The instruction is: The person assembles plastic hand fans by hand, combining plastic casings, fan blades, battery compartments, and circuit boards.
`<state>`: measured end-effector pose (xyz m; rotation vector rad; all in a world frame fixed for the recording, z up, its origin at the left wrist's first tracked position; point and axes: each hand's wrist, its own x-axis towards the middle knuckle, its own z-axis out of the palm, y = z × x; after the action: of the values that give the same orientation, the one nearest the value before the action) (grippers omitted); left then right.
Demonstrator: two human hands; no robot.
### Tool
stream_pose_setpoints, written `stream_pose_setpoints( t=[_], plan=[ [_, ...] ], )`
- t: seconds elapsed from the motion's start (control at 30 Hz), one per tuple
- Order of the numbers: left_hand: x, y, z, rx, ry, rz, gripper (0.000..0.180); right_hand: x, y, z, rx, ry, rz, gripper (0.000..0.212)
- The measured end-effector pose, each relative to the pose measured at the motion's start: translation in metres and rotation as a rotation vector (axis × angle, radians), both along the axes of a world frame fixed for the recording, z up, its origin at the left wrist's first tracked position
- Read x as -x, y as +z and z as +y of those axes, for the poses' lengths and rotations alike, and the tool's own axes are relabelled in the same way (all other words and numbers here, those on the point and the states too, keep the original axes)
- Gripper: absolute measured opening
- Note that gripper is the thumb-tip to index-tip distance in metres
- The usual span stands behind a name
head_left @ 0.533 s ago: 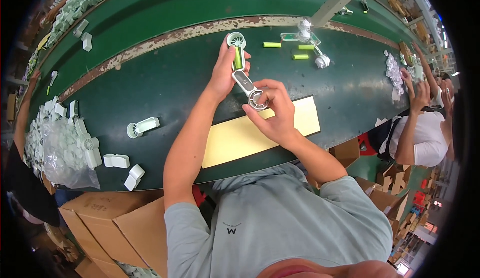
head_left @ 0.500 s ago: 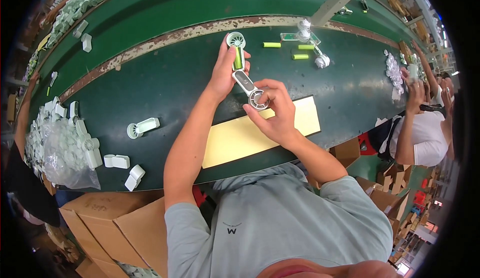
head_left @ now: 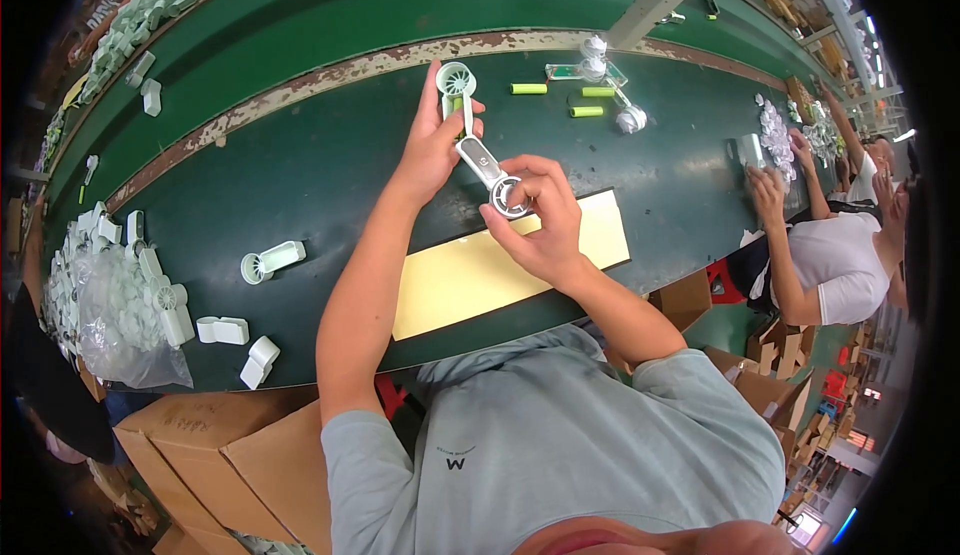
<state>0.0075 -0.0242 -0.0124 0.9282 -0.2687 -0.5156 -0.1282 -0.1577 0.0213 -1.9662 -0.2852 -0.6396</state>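
Note:
My left hand (head_left: 425, 163) is closed on a pale green handheld-fan housing half (head_left: 457, 79), its round vented end pointing away from me. Inside the handle a yellow-green cylindrical battery (head_left: 459, 105) shows, partly covered by my thumb. Closer to me, my right hand (head_left: 548, 227) grips the other fan housing half (head_left: 481, 159) by its ring-shaped end, with fingers at the ring. This piece is white with a grey panel in its handle. The near end of the first half's handle meets or overlaps the far end of the second; I cannot tell if they are joined.
A yellow sheet (head_left: 500, 280) lies under my right forearm. Beyond are loose batteries (head_left: 528, 88) and white crumpled-looking parts (head_left: 631, 119). On the left stand a bagged heap of housings (head_left: 120, 310) and a single housing (head_left: 272, 261). Cardboard boxes (head_left: 215, 440) sit below; a co-worker (head_left: 835, 265) is at right.
The view has shifted slightly. My left hand and its housing half have turned a little, and less of the battery shows. My right hand keeps its hold. The co-worker's hands have moved.

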Motion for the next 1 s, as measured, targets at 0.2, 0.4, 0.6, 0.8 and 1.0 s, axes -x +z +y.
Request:
stream_pose_setpoints(
  t=[0.2,0.4,0.6,0.8,1.0],
  plan=[
    [-0.007,-0.005,0.01,-0.033,-0.086,0.025,0.086,0.003,-0.005,0.005,0.008,-0.018,0.103,0.033],
    [-0.019,0.003,0.01,-0.164,-0.001,-0.192,0.052,0.006,-0.01,0.002,0.117,-0.009,0.218,0.031],
    [-0.041,0.01,0.041,-0.082,0.055,-0.031,0.054,0.036,0.004,0.054,0.344,0.433,0.209,0.025],
    [-0.046,0.008,0.056,0.132,0.048,-0.005,0.053,0.039,-0.011,0.121,0.441,0.45,0.283,0.033],
    [-0.038,0.063,0.086,-0.192,-0.013,-0.078,0.056,0.039,-0.012,0.13,0.497,0.333,0.287,0.034]
  ],
)
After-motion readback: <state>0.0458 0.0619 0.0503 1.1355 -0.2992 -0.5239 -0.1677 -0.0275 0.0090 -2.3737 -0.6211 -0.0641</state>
